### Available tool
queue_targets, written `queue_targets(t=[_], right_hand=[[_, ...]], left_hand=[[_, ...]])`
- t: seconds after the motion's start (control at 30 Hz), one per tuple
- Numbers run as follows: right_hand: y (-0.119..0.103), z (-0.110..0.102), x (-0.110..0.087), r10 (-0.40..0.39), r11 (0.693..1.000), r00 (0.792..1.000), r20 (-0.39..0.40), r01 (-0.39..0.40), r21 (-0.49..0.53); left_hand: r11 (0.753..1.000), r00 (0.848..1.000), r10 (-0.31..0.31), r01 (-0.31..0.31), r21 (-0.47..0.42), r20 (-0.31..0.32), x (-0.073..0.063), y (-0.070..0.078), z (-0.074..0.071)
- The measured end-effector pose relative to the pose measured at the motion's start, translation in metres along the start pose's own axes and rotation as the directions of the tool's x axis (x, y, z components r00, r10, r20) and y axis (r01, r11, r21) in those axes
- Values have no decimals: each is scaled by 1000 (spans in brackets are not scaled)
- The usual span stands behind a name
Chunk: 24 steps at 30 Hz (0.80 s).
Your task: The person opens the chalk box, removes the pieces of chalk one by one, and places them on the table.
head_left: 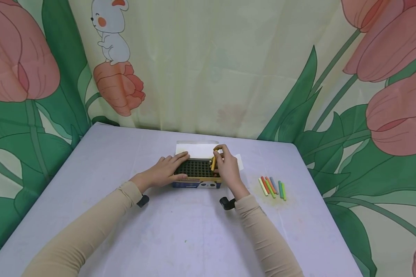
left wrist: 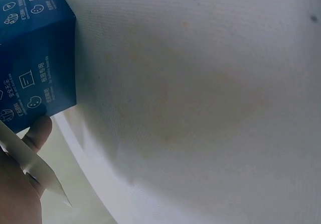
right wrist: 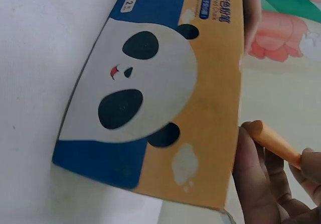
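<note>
A chalk box (head_left: 196, 184) with a panda face on its front stands with its white lid (head_left: 195, 149) folded back. Inside it is a black insert (head_left: 194, 167) with rows of round holes. My left hand (head_left: 164, 171) rests on the box's left end with fingers extended; its thumb lies near the front edge. Between the thumb and fingertips of my right hand (head_left: 227, 165) is an orange chalk stick (right wrist: 278, 143), held tilted above the box's right end. The left wrist view shows the blue end of the box (left wrist: 40, 68) and part of my left hand (left wrist: 17, 194).
Several loose chalk sticks (head_left: 270, 187), in white, red, orange, green and blue, lie on the white-covered table (head_left: 180, 231) to the right of the box. A white side flap (head_left: 240, 161) sticks out at the box's right. Behind the table hangs a printed curtain (head_left: 208, 77).
</note>
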State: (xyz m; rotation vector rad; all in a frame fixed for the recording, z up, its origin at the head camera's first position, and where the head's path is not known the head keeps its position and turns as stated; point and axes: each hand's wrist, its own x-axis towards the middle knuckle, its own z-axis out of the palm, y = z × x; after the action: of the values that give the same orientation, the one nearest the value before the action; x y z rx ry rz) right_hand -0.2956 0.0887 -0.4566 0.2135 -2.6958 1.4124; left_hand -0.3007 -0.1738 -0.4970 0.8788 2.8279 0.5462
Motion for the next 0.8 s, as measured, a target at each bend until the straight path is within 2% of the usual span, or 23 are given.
queue_targets(t=[0.2, 0.4, 0.8], right_hand=[[1, -14, -1, -14, 1000, 1000, -18, 14, 1], [9, -31, 2, 48, 999, 997, -66, -50, -19], [32, -61, 2, 119, 992, 990, -72, -116, 51]], left_hand=[[1000, 1000, 0, 0, 6, -2, -1, 1, -1], [1000, 1000, 10, -10, 0, -4, 0, 0, 0], [1000, 1000, 7, -7, -5, 3, 0, 0, -1]])
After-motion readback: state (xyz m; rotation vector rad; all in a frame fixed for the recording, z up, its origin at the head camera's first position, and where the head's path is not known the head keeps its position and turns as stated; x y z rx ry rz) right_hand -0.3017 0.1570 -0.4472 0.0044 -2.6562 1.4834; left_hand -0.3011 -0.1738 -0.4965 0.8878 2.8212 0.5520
